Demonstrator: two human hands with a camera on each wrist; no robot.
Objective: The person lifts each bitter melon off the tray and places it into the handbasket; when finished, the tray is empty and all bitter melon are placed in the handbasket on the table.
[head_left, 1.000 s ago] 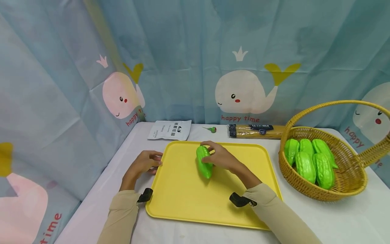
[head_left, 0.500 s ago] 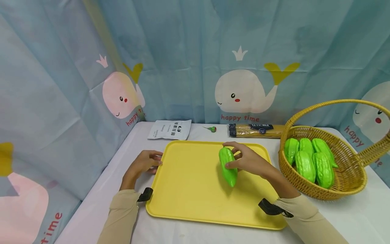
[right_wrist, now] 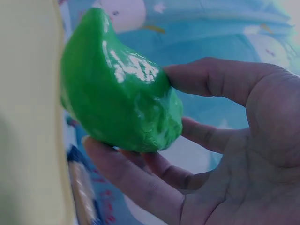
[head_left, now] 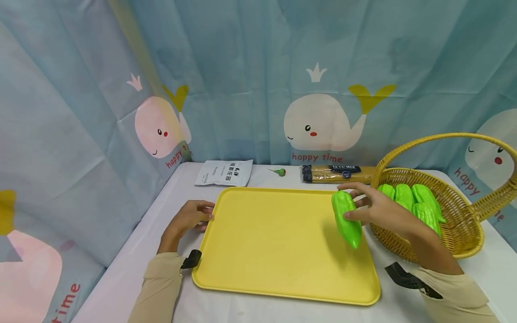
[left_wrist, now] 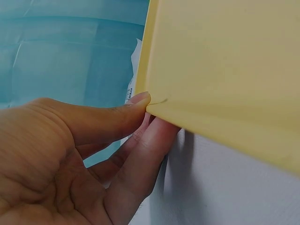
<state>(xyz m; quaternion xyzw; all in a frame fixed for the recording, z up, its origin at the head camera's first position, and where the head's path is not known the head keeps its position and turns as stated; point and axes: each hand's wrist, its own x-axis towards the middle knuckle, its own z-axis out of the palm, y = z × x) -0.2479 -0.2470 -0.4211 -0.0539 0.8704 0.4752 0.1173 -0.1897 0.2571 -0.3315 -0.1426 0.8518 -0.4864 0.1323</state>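
Note:
My right hand [head_left: 381, 208] holds a green toy bitter melon [head_left: 346, 219] above the right side of the yellow tray [head_left: 262, 251]. In the right wrist view the thumb presses one side of the bitter melon [right_wrist: 122, 89] and the fingers curl round the other. At the tray's left edge, my left hand [head_left: 190, 215] pinches the rim, thumb on top and fingers beneath, as the left wrist view shows. Just right of the tray stands a wicker basket [head_left: 464, 242] with several more bitter melons [head_left: 424, 199] inside; my right forearm hides part of it.
Behind the tray lie a white pouch [head_left: 225, 172], a small green cone-shaped item with a reddish end [head_left: 278, 172] and a pack of spaghetti [head_left: 339, 174]. A tall handle [head_left: 452, 135] arches over the basket. A printed curtain [head_left: 242, 89] hangs behind the table.
My right hand has carried the bitter melon rightwards from the middle of the tray to its right side, close to the basket. The left hand has stayed at the tray's rim.

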